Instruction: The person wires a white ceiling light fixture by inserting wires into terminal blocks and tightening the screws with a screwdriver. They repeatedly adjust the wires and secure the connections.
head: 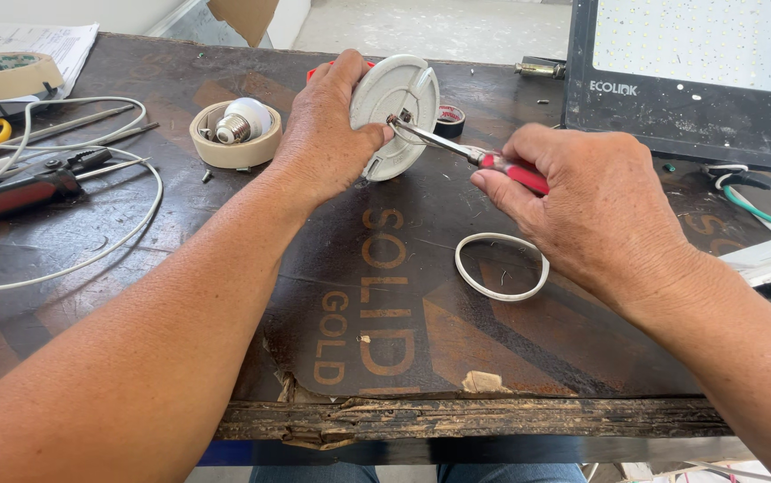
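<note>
A dark, worn plywood worktop [224,295] with a splintered front edge fills the view, and pale concrete floor shows beyond its far side. Near the middle of the far half the left hand [321,134] holds a round white lamp housing [394,114] tilted up on its edge, fingers wrapped behind the disc and the thumb pressed on its face. The right hand [593,201], to the right of the housing, is clenched around the red handle of a screwdriver [466,154], whose metal shaft runs up and left so that the tip sits at a fitting near the housing's centre. Just below and right of the housing a loose white ring [501,266] lies flat on the board. Left of the housing a roll of tape [233,148] lies flat with a small white bulb [244,121] resting inside it; further left are a white cable [90,206], a dark hand tool [19,192] and a second tape roll [5,74]. Right of the housing, at the far edge, a black floodlight panel [680,80] stands. By the look of it, a screw or clip at the housing's centre is being worked with the tip; the next move would call for firm counter-pressure from the left hand while the driver is kept seated so it cannot slip.
</note>
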